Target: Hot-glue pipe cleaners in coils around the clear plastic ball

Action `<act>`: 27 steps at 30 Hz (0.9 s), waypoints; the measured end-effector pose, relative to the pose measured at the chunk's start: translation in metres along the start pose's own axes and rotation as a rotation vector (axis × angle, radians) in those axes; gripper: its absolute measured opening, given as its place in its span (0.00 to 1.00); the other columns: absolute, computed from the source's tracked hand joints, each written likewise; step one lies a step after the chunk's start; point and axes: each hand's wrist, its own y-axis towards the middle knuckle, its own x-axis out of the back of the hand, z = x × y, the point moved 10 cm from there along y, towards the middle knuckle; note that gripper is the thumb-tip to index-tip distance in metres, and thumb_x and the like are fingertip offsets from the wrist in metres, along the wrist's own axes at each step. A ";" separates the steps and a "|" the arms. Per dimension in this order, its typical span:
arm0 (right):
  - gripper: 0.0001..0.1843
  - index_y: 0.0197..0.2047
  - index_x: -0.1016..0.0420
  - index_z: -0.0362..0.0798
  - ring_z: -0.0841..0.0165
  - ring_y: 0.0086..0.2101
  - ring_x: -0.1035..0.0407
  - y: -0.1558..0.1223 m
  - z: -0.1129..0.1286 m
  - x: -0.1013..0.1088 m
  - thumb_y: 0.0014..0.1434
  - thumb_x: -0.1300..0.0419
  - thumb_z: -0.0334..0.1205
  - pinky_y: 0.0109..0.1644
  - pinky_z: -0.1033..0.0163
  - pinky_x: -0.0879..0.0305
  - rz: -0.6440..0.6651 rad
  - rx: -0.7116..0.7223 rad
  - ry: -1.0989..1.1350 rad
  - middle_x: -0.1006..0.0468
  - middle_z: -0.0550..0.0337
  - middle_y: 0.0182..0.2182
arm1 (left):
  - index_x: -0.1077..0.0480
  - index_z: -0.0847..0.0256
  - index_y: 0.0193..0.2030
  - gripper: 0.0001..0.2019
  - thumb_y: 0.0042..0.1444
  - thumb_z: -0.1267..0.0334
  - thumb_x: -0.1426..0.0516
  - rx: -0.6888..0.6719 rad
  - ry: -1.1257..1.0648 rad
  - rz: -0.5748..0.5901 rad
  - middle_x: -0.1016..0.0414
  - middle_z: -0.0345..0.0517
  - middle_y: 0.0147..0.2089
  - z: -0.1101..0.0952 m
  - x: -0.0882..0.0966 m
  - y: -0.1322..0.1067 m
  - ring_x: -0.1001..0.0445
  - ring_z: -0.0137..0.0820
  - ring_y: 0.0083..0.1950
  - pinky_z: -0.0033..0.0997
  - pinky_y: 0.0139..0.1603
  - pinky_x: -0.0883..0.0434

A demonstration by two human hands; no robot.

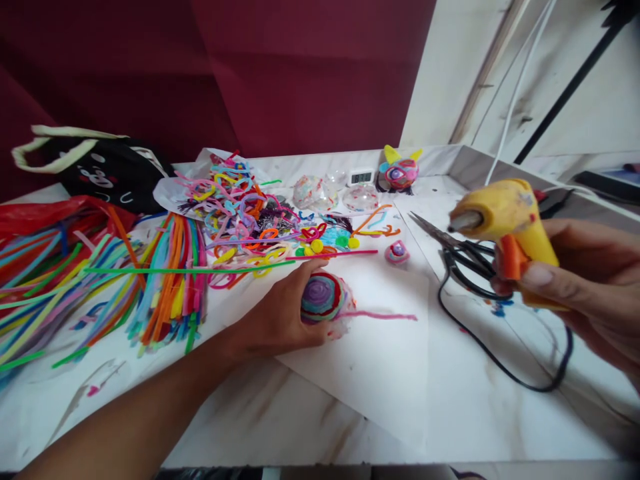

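Observation:
My left hand (pixel 283 310) is wrapped round a ball (pixel 320 297) coiled with purple, teal and red pipe cleaner, resting over a white paper sheet (pixel 395 373). A pink pipe cleaner (pixel 385 316) sticks out from the ball to the right. My right hand (pixel 575 280) grips a yellow hot glue gun (pixel 500 210) by its handle, near the orange trigger, above the table. Its nozzle points left, apart from the ball. Black-handled scissors (pixel 463 257) lie behind the glue gun. A small pink coiled piece (pixel 397 252) sits beyond the ball.
Bundles of coloured pipe cleaners (pixel 167 287) spread over the left, with a tangled pile (pixel 240 200) behind. A black bag (pixel 110 170) stands back left. Along the back are clear plastic pieces (pixel 315 192), a digital timer (pixel 361 177) and a decorated horned ball (pixel 400 170). A black cord (pixel 505 367) loops at right.

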 end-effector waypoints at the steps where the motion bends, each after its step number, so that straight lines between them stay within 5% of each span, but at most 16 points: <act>1: 0.18 0.42 0.19 0.59 0.68 0.29 0.22 0.001 0.004 -0.011 0.46 0.26 0.45 0.29 0.70 0.23 0.024 -0.016 0.090 0.17 0.60 0.36 | 0.46 0.55 0.66 0.45 0.43 0.48 0.32 -0.007 -0.011 -0.003 0.32 0.56 0.63 -0.001 0.000 0.000 0.28 0.49 0.61 0.48 0.60 0.30; 7: 0.07 0.29 0.20 0.57 0.71 0.18 0.30 -0.007 0.023 -0.058 0.45 0.27 0.39 0.14 0.71 0.34 0.122 0.098 0.025 0.24 0.68 0.20 | 0.43 0.57 0.64 0.43 0.42 0.49 0.32 -0.032 -0.095 -0.023 0.32 0.56 0.63 -0.007 0.004 0.002 0.29 0.48 0.61 0.45 0.60 0.29; 14: 0.05 0.32 0.25 0.53 0.67 0.25 0.22 -0.024 0.004 -0.062 0.52 0.33 0.41 0.25 0.70 0.24 0.140 0.193 -0.137 0.18 0.63 0.26 | 0.43 0.56 0.64 0.43 0.43 0.50 0.33 -0.045 -0.110 -0.047 0.32 0.54 0.64 -0.006 0.004 0.001 0.29 0.47 0.61 0.41 0.59 0.29; 20: 0.08 0.39 0.29 0.57 0.73 0.22 0.27 -0.034 0.008 -0.076 0.56 0.38 0.35 0.16 0.75 0.33 0.251 0.329 -0.195 0.25 0.65 0.32 | 0.45 0.55 0.66 0.42 0.44 0.56 0.34 -0.108 -0.094 -0.058 0.32 0.52 0.64 -0.009 0.003 -0.001 0.29 0.46 0.62 0.38 0.59 0.28; 27: 0.14 0.50 0.33 0.60 0.66 0.33 0.22 -0.043 -0.005 -0.087 0.61 0.39 0.44 0.30 0.69 0.23 0.402 0.288 -0.258 0.22 0.61 0.37 | 0.45 0.54 0.67 0.43 0.43 0.60 0.34 -0.148 -0.072 -0.070 0.32 0.52 0.64 -0.011 0.002 -0.003 0.28 0.45 0.61 0.40 0.62 0.30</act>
